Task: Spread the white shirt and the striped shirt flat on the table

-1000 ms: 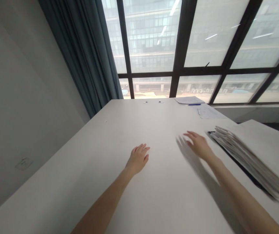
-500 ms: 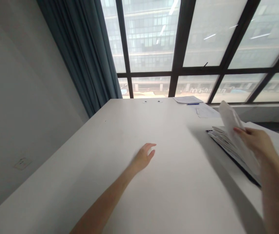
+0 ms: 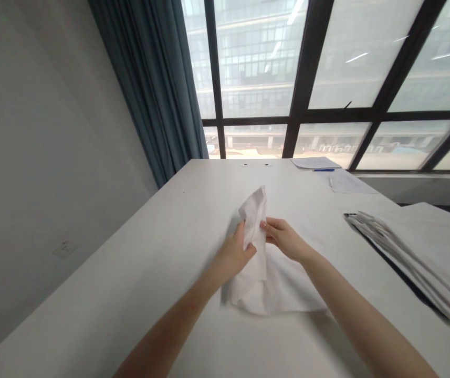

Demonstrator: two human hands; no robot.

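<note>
A thin, limp white cloth [image 3: 254,262] is raised over the middle of the table, its upper end standing in a folded peak and its lower part spreading to the right. My left hand [image 3: 234,254] has its fingers closed on the left edge of the cloth, thumb on the near side. From the right, my right hand [image 3: 283,236] pinches the same cloth with thumb and fingertips. The right forearm covers part of the cloth's right side.
At the right lies a stack of flat white cloths [image 3: 433,262] on something thin and black. Papers [image 3: 315,163] and a blue pen [image 3: 323,169] rest at the far edge of the white table [image 3: 161,252]. A wall with a socket stands left; windows and a blue curtain [image 3: 149,79] are beyond.
My right hand has carried the white cloth from the stack leftward to the table's middle. My left hand, free before, has closed on it. The view has turned slightly left.
</note>
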